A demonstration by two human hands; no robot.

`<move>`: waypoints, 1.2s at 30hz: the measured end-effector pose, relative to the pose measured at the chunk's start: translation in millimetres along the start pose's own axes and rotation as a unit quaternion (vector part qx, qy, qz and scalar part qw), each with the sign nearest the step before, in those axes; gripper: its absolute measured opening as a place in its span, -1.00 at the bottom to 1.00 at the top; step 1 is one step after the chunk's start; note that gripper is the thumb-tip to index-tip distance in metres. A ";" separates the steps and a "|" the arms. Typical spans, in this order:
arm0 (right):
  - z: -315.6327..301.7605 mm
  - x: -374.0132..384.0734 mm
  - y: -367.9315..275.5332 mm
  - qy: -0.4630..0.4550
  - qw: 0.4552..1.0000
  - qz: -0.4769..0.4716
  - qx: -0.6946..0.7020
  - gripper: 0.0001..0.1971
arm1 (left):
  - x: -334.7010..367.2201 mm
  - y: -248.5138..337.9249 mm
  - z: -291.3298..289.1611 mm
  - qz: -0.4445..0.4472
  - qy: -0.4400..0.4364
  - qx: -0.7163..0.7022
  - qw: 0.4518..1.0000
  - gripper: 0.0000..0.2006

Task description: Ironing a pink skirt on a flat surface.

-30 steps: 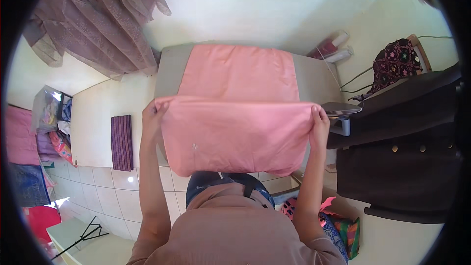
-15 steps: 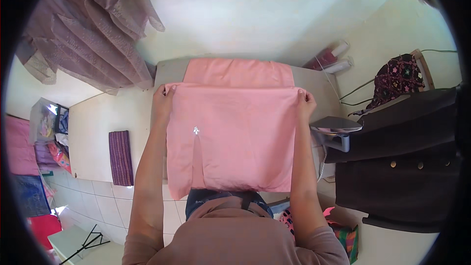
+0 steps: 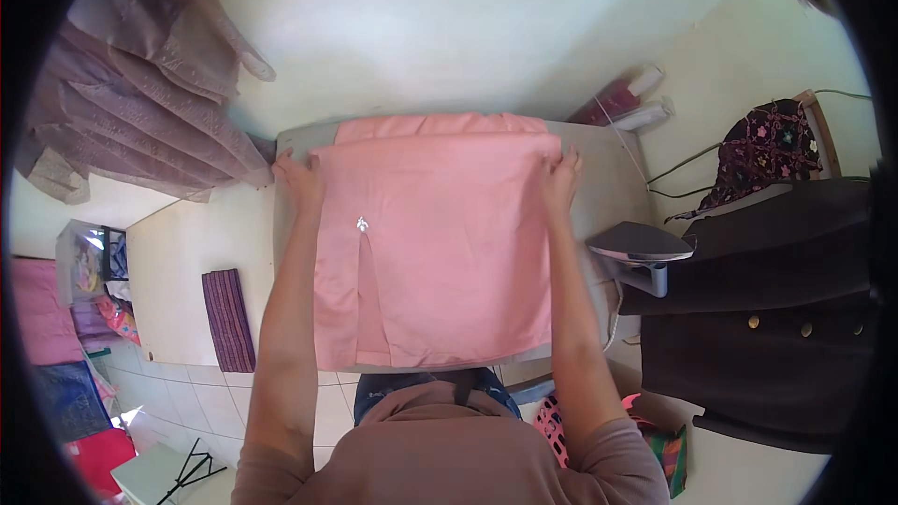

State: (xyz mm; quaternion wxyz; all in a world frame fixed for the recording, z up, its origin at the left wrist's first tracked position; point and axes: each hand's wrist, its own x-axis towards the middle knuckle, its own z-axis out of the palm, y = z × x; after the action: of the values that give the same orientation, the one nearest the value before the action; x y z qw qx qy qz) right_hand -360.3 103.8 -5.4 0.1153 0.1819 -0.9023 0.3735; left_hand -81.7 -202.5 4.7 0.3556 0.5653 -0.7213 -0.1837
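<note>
A pink garment with a slit and a small silver ornament at the slit's top lies spread over a grey padded board. More pink cloth shows past its far edge. At the garment's far left corner is my left hand, its fingers apart along the side edge. My right hand touches the right edge just below the far corner, fingers spread and not closed round the cloth. To the right of my right forearm, a clothes iron rests at the board's side.
A folded purple striped cloth lies on the pale surface at left. Dark garments with gold buttons hang at right, beside a flowered black cloth. A mauve sheer curtain hangs at far left. Pink bottles stand behind the board.
The garment, held up taut by its far corners before, now lies flatter on the board. Both hands have loosened from the corners and spread their fingers. The view has shifted slightly.
</note>
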 end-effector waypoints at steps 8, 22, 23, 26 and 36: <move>-58.6 -139.8 -30.7 -0.175 0.972 -0.126 -0.093 -0.40 | -153.6 72.6 -32.5 0.308 -0.302 -0.004 0.902 -0.45; -167.1 -215.9 36.8 -0.006 0.989 0.128 0.066 -0.47 | -206.6 89.2 -17.7 0.472 -0.345 0.105 0.804 -0.47; -172.3 -202.6 31.9 0.091 0.969 0.185 0.134 -0.48 | -207.0 94.5 -13.7 0.474 -0.344 0.104 0.804 -0.47; -177.8 -171.8 45.9 0.203 0.923 0.242 0.222 -0.47 | -213.0 118.1 17.3 0.519 -0.364 0.073 0.770 -0.47; -178.1 -106.3 95.4 0.205 0.908 0.217 0.294 -0.67 | -233.0 157.7 61.5 0.483 -0.381 0.044 0.787 -0.39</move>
State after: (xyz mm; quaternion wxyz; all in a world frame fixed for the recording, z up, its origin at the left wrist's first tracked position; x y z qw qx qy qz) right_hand -290.5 319.5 21.4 0.1544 -0.0735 -0.7253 0.6669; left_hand -208.8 55.8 -3.1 0.0690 0.0416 -0.9844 -0.1567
